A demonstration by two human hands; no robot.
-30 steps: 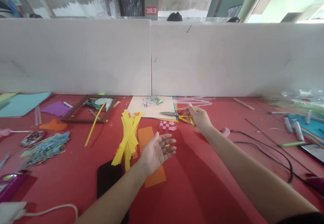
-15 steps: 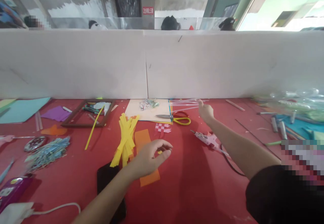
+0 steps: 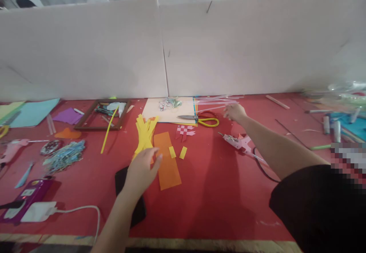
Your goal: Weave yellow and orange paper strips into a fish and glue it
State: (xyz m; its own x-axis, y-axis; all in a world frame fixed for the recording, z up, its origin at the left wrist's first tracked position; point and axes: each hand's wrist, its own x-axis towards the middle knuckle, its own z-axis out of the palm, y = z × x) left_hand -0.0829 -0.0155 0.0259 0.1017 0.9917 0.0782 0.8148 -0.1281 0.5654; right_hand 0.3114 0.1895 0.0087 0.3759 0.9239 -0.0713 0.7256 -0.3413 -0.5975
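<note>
My left hand (image 3: 143,171) is over the black phone (image 3: 137,211) and the lower end of the yellow paper strips (image 3: 145,132). Its thumb and fingers are apart, with nothing between them. An orange paper rectangle (image 3: 168,169) lies to its right, with two small yellow paper pieces (image 3: 183,153) close by. My right hand (image 3: 236,111) reaches far forward, fingers loosely bent and parted, near clear glue sticks (image 3: 215,101) and the scissors (image 3: 208,121). I see nothing in it. A pink woven paper fish (image 3: 185,131) lies below the scissors.
A pink glue gun (image 3: 237,141) with a cord lies under my right forearm. On the left are a brown frame (image 3: 97,128), a pile of bluish strips (image 3: 65,155) and a purple power strip (image 3: 34,192). A white partition (image 3: 114,54) stands behind the red table (image 3: 217,207).
The view has tilted down. My left hand has drawn back left from the orange paper, uncovering the small yellow pieces. My right hand has come down slightly, nearer the scissors' handles.
</note>
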